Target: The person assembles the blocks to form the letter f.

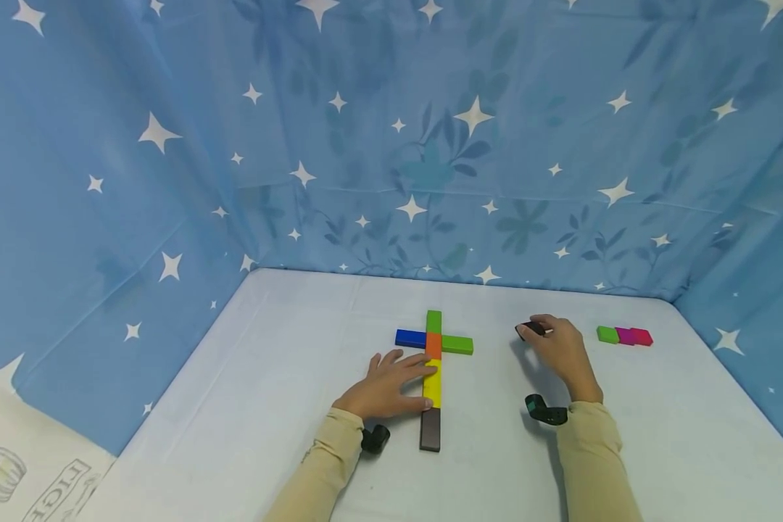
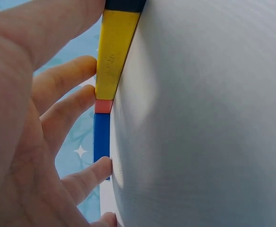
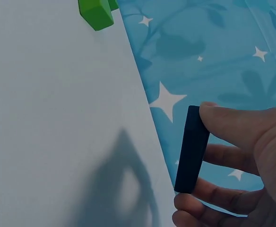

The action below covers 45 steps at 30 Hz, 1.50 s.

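Note:
Coloured blocks form a cross on the table. A yellow block [image 1: 433,388] lies in its stem, between an orange block [image 1: 433,346] and a dark block [image 1: 431,431]. A blue block [image 1: 409,338] makes the left arm, one green block [image 1: 457,345] the right arm, and another green block [image 1: 433,320] the top. Loosely spread, my left hand [image 1: 386,386] has fingertips touching the yellow block, as the left wrist view also shows. To the right of the cross, my right hand [image 1: 561,351] pinches a black block [image 3: 192,149] between thumb and fingers, raised above the table.
At the right, a green block [image 1: 607,334], a purple block [image 1: 626,336] and a pinkish-red block [image 1: 641,337] lie in a row on the white table [image 1: 267,377]. A blue star-patterned curtain [image 1: 365,145] hangs behind it and along its sides.

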### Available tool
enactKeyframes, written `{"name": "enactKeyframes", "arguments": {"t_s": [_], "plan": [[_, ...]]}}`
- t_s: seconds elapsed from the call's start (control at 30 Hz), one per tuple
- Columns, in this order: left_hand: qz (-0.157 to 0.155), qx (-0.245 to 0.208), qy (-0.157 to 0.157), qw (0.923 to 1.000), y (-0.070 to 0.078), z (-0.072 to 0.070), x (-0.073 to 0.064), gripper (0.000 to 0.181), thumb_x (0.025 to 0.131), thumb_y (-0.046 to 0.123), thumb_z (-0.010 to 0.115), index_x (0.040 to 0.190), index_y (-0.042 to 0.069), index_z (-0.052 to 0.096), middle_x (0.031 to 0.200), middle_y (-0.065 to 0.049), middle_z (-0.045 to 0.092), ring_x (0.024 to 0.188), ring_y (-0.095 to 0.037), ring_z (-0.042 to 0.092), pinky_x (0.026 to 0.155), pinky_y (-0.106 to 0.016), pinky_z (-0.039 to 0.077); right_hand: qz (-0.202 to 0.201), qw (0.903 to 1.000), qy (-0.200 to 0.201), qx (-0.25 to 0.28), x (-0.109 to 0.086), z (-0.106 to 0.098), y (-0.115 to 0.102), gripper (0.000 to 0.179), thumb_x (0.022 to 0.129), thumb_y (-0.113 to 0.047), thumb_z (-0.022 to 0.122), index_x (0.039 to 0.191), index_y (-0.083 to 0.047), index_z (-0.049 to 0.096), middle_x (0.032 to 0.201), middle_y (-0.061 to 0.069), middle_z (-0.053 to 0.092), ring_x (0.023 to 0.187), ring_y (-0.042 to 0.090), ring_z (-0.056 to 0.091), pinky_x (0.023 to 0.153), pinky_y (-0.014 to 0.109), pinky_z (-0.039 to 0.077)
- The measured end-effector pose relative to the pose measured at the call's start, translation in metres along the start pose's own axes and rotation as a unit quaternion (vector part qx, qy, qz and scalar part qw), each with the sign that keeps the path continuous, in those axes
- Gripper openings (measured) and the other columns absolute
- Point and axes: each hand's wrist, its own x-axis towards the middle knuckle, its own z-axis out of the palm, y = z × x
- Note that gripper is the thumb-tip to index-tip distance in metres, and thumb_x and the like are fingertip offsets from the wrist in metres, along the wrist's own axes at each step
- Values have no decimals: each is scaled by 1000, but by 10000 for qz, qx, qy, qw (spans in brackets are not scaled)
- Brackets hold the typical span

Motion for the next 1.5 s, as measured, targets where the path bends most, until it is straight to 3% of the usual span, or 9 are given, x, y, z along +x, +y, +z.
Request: {"name": "enactKeyframes", "arguments": {"t_s": [0.3, 0.57, 0.93, 1.1, 1.27, 1.5], "plan": [[-32, -59, -16, 10000, 0, 2, 1, 62, 103, 48, 71, 159, 26, 56, 172, 6, 36, 159, -39, 23, 126, -68, 9, -204, 9997, -76, 147, 10, 10, -13, 58, 106, -35, 68, 138, 13, 62, 130, 39, 61, 118, 52, 61, 97, 65, 51], [-35, 64, 1, 10000, -1, 2, 2, 62, 103, 50, 70, 159, 27, 56, 171, 7, 37, 159, -39, 23, 126, -68, 11, -670, 9975, -219, 112, 30, 23, -30, 49, 105, -28, 70, 133, 12, 65, 122, 33, 66, 114, 47, 59, 98, 64, 49], [-162, 297, -16, 9994, -1, 4, 4, 62, 102, 53, 69, 158, 30, 56, 171, 9, 37, 158, -38, 26, 126, -68, 13, -712, 9952, -651, -147, 58, 42, -61, 47, 104, -28, 71, 132, 10, 67, 120, 28, 70, 107, 42, 61, 98, 59, 52], [-189, 220, -47, 9996, 0, 4, 4, 62, 102, 53, 70, 158, 31, 56, 171, 10, 37, 158, -37, 25, 126, -67, 13, -607, 9923, -971, -462, 70, 55, -70, 45, 104, -26, 71, 132, 9, 68, 127, 28, 68, 113, 42, 61, 103, 59, 51], [-168, 163, -91, 9997, 1, 3, 2, 63, 102, 53, 69, 159, 31, 56, 171, 11, 37, 159, -37, 24, 126, -66, 12, -395, 9874, -1246, -894, 81, 70, -77, 40, 102, -24, 74, 129, 6, 71, 125, 24, 70, 109, 39, 62, 102, 57, 52], [-135, 281, -33, 9995, -2, 1, 1, 62, 102, 53, 69, 159, 31, 55, 171, 12, 36, 158, -36, 25, 126, -66, 14, -628, 9772, -1530, -1333, 95, 84, -90, 35, 103, -15, 73, 128, 9, 72, 126, 25, 70, 109, 38, 63, 104, 56, 53]]}}
